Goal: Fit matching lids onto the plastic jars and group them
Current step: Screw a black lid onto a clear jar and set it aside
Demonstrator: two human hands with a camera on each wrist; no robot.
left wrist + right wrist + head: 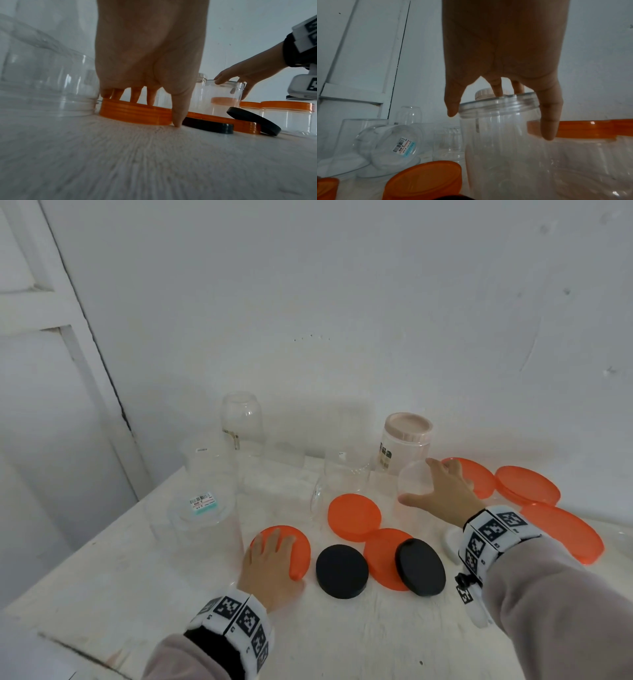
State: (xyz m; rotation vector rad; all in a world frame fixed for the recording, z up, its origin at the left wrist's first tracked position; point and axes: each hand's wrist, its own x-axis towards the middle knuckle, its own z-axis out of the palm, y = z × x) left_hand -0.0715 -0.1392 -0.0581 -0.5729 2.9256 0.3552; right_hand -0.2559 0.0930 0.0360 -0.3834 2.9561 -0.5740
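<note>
White table (342, 638): left hand (270, 566) curled over orange lid (298, 546); right hand (445, 494) gripped clear jar (412, 484) rim. Steady jar, seat lid level.

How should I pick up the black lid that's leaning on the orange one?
Probably grip the black lid by its rim, coming from above with fingers on opposite edges. It tilts against the orange lid, so its raised left edge leaves room for a fingertip underneath.
</note>
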